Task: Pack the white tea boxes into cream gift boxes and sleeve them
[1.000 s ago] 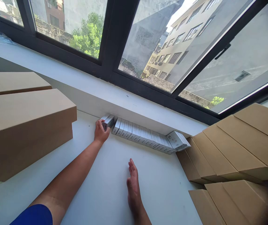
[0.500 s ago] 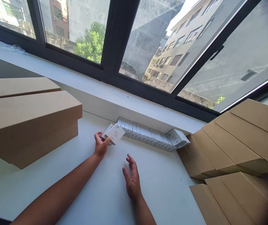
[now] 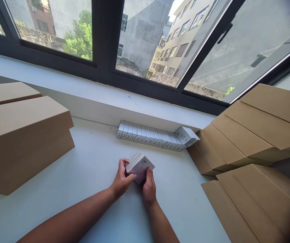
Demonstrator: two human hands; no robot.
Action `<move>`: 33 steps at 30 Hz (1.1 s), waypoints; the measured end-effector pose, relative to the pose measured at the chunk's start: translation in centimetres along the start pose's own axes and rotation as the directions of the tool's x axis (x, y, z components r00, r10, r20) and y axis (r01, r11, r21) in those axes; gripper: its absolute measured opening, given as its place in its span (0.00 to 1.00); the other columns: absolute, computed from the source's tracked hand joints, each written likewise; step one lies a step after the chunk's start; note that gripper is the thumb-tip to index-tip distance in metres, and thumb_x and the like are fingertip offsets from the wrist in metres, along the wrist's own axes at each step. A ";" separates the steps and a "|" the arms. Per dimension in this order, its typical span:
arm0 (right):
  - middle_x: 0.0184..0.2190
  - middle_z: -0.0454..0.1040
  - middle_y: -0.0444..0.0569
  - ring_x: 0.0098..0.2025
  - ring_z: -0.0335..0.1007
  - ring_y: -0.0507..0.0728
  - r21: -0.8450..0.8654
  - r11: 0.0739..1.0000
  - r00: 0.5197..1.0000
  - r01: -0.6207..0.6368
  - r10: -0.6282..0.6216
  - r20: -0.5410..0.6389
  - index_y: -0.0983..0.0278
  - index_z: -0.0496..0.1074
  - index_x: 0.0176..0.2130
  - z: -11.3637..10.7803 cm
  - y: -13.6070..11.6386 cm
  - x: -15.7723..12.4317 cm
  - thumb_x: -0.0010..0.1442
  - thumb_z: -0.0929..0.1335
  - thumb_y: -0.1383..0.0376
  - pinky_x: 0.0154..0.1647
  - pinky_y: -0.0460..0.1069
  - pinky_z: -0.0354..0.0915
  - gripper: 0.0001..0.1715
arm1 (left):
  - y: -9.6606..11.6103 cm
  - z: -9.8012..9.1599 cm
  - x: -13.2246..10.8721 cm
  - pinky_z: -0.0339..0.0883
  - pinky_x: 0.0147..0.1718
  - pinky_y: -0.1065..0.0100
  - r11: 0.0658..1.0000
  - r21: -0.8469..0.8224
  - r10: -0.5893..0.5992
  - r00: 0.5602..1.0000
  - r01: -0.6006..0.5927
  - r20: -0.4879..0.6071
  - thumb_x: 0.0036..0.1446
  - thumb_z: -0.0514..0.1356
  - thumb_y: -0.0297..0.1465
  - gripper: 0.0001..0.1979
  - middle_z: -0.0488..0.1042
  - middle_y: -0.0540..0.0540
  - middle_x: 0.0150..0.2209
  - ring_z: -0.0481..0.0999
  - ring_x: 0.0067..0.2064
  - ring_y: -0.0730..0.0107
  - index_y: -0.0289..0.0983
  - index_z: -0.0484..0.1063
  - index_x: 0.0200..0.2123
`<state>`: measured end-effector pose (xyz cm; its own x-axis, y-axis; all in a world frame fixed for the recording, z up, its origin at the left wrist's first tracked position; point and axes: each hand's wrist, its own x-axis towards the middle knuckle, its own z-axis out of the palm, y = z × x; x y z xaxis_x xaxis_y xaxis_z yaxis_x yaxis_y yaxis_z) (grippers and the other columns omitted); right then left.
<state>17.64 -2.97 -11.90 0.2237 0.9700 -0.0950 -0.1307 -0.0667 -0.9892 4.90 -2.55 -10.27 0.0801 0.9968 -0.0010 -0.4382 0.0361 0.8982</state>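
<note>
Two small white boxes (image 3: pixel 141 166) with dark print are held together, tilted, above the white table. My left hand (image 3: pixel 122 177) is closed on their left side, its thumb along the lower edge. On their right side, my right hand (image 3: pixel 149 189) grips with the thumb across the printed face; its other fingers are hidden behind. Beyond my hands, a long row of similar white boxes (image 3: pixel 145 135) stands on edge along the low wall. A few more white boxes (image 3: pixel 185 135) lean at the row's right end.
Large brown cardboard boxes (image 3: pixel 28 118) are stacked at the left. More brown cartons (image 3: pixel 246 145) fill the right side, touching or nearly touching the row's end. A white window sill (image 3: pixel 96 92) and dark-framed windows rise behind the white table (image 3: pixel 96 148).
My left hand has brought the small boxes right and nearer to me. My right hand, open before, has closed on them. The camera view has shifted a little to the right.
</note>
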 end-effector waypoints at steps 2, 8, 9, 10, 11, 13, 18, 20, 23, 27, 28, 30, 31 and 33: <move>0.65 0.66 0.52 0.68 0.59 0.62 -0.047 0.999 0.999 0.019 -0.018 0.030 0.60 0.57 0.69 0.0 -0.1 0.1 0.64 0.61 0.38 0.71 0.59 0.54 0.45 | 0.0 0.0 0.0 0.67 0.45 0.66 0.999 0.050 -0.007 1.000 0.007 0.000 0.48 0.68 0.31 0.26 0.69 0.50 0.43 0.73 0.44 0.67 0.45 0.56 0.44; 0.60 0.71 0.54 0.59 0.71 0.64 0.102 0.991 0.996 -0.083 0.078 0.052 0.57 0.45 0.72 0.4 -1.5 -0.2 0.60 0.69 0.43 0.60 0.59 0.69 0.53 | 0.4 -0.3 0.6 0.69 0.40 0.67 0.990 0.136 -0.031 0.995 0.043 -0.092 0.52 0.69 0.41 0.25 0.71 0.50 0.39 0.75 0.40 0.67 0.44 0.59 0.46; 0.59 0.72 0.53 0.57 0.73 0.64 0.133 0.983 0.992 -0.124 0.118 0.051 0.56 0.44 0.72 0.5 -1.8 -0.3 0.58 0.72 0.45 0.56 0.59 0.71 0.56 | 0.6 -0.4 0.8 0.69 0.38 0.67 0.990 0.131 -0.036 0.994 0.050 -0.106 0.52 0.69 0.43 0.25 0.71 0.50 0.39 0.75 0.39 0.67 0.44 0.60 0.46; 0.57 0.74 0.53 0.55 0.74 0.64 0.161 0.975 0.988 -0.154 0.147 0.057 0.55 0.42 0.73 0.5 -2.1 -0.4 0.57 0.74 0.47 0.55 0.58 0.72 0.59 | 0.7 -0.6 1.0 0.70 0.37 0.66 0.990 0.130 -0.039 0.991 0.056 -0.128 0.52 0.69 0.44 0.26 0.71 0.49 0.38 0.75 0.37 0.67 0.43 0.60 0.47; 0.56 0.75 0.52 0.55 0.74 0.64 0.183 0.968 0.985 -0.170 0.160 0.068 0.55 0.42 0.73 0.5 -2.4 -0.5 0.55 0.76 0.50 0.54 0.57 0.72 0.61 | 0.9 -0.8 1.3 0.70 0.35 0.66 0.989 0.137 -0.036 0.987 0.058 -0.156 0.53 0.68 0.45 0.26 0.71 0.49 0.38 0.75 0.36 0.66 0.42 0.61 0.48; 0.53 0.77 0.51 0.54 0.74 0.63 0.209 0.962 0.982 -0.175 0.156 0.106 0.56 0.46 0.72 0.4 -2.8 -0.5 0.52 0.78 0.54 0.55 0.57 0.71 0.62 | 1.0 -1.1 1.7 0.71 0.35 0.64 0.983 0.175 -0.007 0.975 0.047 -0.222 0.54 0.66 0.45 0.26 0.71 0.47 0.40 0.75 0.37 0.65 0.42 0.61 0.51; 0.48 0.80 0.54 0.50 0.77 0.64 0.225 0.945 0.960 -0.237 0.191 0.206 0.64 0.73 0.57 0.0 -2.9 0.0 0.54 0.77 0.54 0.49 0.56 0.74 0.35 | 0.9 -1.5 1.6 0.62 0.59 0.52 0.915 0.387 0.210 0.954 -0.114 -0.215 0.57 0.64 0.40 0.20 0.61 0.39 0.63 0.65 0.63 0.52 0.42 0.64 0.49; 0.46 0.81 0.52 0.48 0.78 0.63 0.291 0.923 0.965 -0.251 0.215 0.150 0.64 0.75 0.53 -0.2 -2.9 0.3 0.55 0.76 0.54 0.48 0.55 0.75 0.29 | 0.9 -1.4 1.1 0.56 0.64 0.48 0.800 0.534 0.365 0.928 -0.274 -0.069 0.57 0.63 0.39 0.23 0.57 0.37 0.66 0.57 0.69 0.49 0.42 0.62 0.53; 0.45 0.81 0.50 0.48 0.78 0.62 0.397 0.883 0.968 -0.251 0.238 0.082 0.62 0.75 0.51 -0.3 -3.2 0.8 0.53 0.76 0.56 0.48 0.54 0.75 0.28 | 0.7 -0.9 0.2 0.50 0.67 0.44 0.554 0.692 0.506 0.847 -0.464 0.163 0.52 0.68 0.40 0.37 0.52 0.33 0.69 0.49 0.72 0.45 0.41 0.55 0.61; 0.42 0.81 0.49 0.43 0.79 0.60 0.336 0.884 0.943 -0.324 0.273 0.193 0.62 0.72 0.48 -0.5 -3.3 0.6 0.51 0.77 0.59 0.46 0.54 0.74 0.26 | 0.1 -0.3 -0.6 0.28 0.69 0.39 0.206 0.822 0.478 0.788 -0.531 0.389 0.48 0.70 0.40 0.46 0.49 0.29 0.71 0.40 0.74 0.40 0.37 0.51 0.65; 0.40 0.81 0.48 0.41 0.79 0.60 0.294 0.898 0.939 -0.327 0.274 0.207 0.62 0.70 0.47 -0.5 -3.3 0.4 0.50 0.77 0.59 0.44 0.54 0.74 0.26 | 0.0 -0.3 -0.7 0.24 0.69 0.40 0.138 0.833 0.458 0.780 -0.536 0.427 0.50 0.69 0.39 0.43 0.49 0.31 0.72 0.39 0.75 0.41 0.38 0.53 0.65; 0.37 0.80 0.46 0.38 0.78 0.59 0.216 0.930 0.946 -0.297 0.255 0.202 0.61 0.68 0.46 -0.4 -3.2 0.0 0.49 0.78 0.58 0.41 0.53 0.73 0.28 | -0.1 -0.6 -0.6 0.20 0.69 0.40 0.047 0.850 0.431 0.778 -0.524 0.456 0.57 0.65 0.39 0.36 0.51 0.36 0.72 0.40 0.75 0.43 0.41 0.56 0.65; 0.35 0.79 0.45 0.37 0.78 0.59 0.182 0.944 0.952 -0.275 0.240 0.191 0.61 0.67 0.46 -0.2 -3.2 -0.2 0.49 0.78 0.57 0.41 0.52 0.72 0.29 | 0.1 -0.9 -0.5 0.20 0.68 0.39 0.027 0.864 0.414 0.792 -0.503 0.449 0.59 0.63 0.39 0.34 0.53 0.37 0.72 0.41 0.74 0.42 0.42 0.57 0.66; 0.33 0.78 0.44 0.37 0.76 0.58 0.123 0.964 0.961 -0.237 0.214 0.176 0.61 0.68 0.45 0.2 -3.3 -0.6 0.49 0.78 0.54 0.41 0.51 0.71 0.29 | 0.7 -1.5 0.0 0.26 0.68 0.35 0.035 0.890 0.348 0.840 -0.454 0.415 0.59 0.63 0.39 0.34 0.57 0.36 0.70 0.48 0.73 0.39 0.42 0.57 0.67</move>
<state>17.74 -3.28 -8.55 0.0175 0.9589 -0.2831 -0.2979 -0.2653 -0.9170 3.24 -2.43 -10.30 0.2864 0.8205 0.4947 0.7449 -0.5154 0.4236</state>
